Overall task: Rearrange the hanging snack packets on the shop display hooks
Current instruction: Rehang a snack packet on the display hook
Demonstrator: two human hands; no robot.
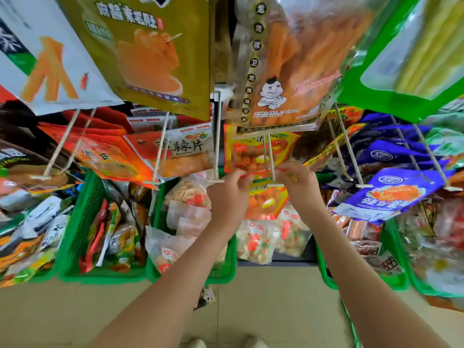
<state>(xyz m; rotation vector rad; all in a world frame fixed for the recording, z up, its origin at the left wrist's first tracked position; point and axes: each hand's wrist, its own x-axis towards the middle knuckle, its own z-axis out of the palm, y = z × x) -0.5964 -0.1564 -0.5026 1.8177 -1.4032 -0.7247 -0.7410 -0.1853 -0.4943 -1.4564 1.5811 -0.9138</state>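
We are holding a red-and-yellow snack packet (262, 194) by its top edge, at the front end of the middle display hook (270, 156), approx. at the centre of the rack. Our left hand (229, 194) is pinching the packet's top left corner between thumb and fingers, and our right hand (300, 187) is pinching the top right corner in the same way; the other fingers of both hands are curling in. The packet's top is lying against the hook's two thin prongs, just above the small crossbar at the tip, but we cannot tell if the prongs are passing through the packet's hole. Behind it on the same hook a second packet (253, 151) w/ the same red-and-yellow print is hanging.

To the left, a white-topped packet w/ black characters (192, 149) is hanging on the next hook, and orange packets (105, 154) are hanging further left. To the right, blue packets (391, 192) are hanging on the hooks near the rack's right edge. Above, bigger packs are hanging: an olive-gold one (148, 51), a clear one w/ orange sticks (301, 61) and a green one (411, 51).

Below the hooks, green baskets (75, 237) are standing on the floor, full of snack bags.
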